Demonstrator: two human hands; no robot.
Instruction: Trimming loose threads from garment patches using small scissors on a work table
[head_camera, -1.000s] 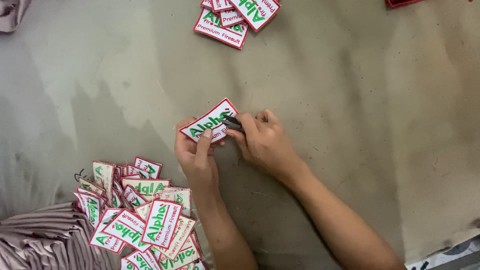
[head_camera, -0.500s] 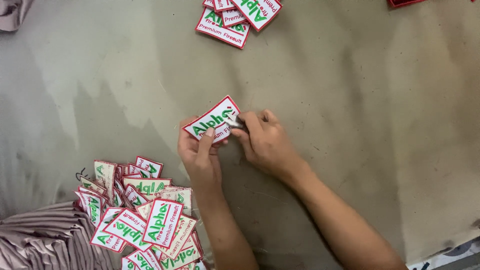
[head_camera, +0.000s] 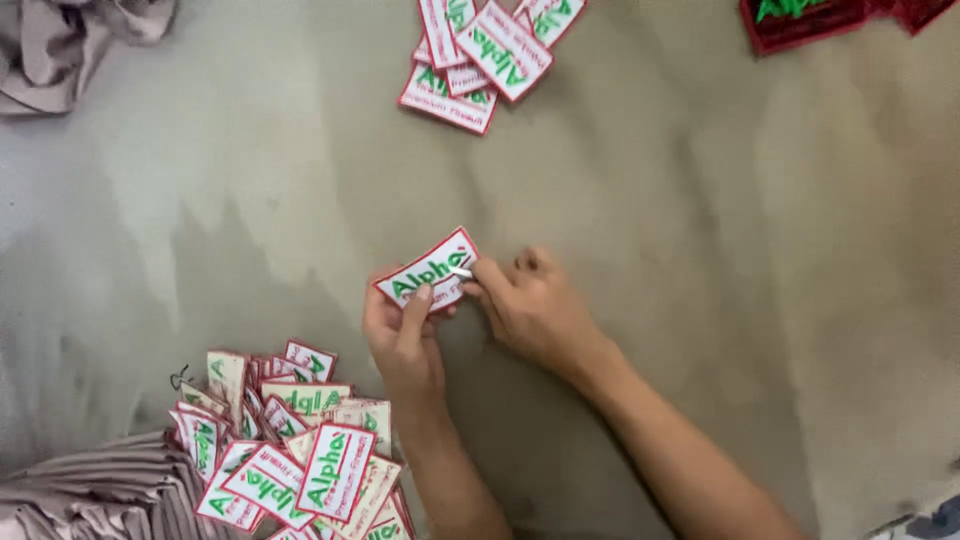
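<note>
Much here is cut off or blurred: the stack of white patches (head_camera: 480, 55) with red borders and green lettering at the far edge of the grey surface (head_camera: 750, 250) runs out of view at the top, the dark red patches (head_camera: 800, 22) at the far right corner show only their lower parts, and the pinkish folded cloth (head_camera: 95, 495) at the near left corner and the crumpled cloth (head_camera: 75, 45) at the far left corner are both clipped by the frame. The left hand (head_camera: 400, 335) pinches a single white patch (head_camera: 428, 270) with a red border near the middle of the surface, index finger laid over its front and thumb behind, hidden. The right hand (head_camera: 535, 310) has its fingertips pressed together on a small pale tool (head_camera: 461, 271) at the patch's right end; what the tool is cannot be made out, and whether it touches the lettering or only the edge is unclear. No box or tray holds anything; a loose heap of patches (head_camera: 295, 450) lies just left of the left forearm, overlapping one another, with a small dark thread or clip at its left side too small to tell. The right half of the surface lies bare and open, as does the band between the held patch and the far stack.
</note>
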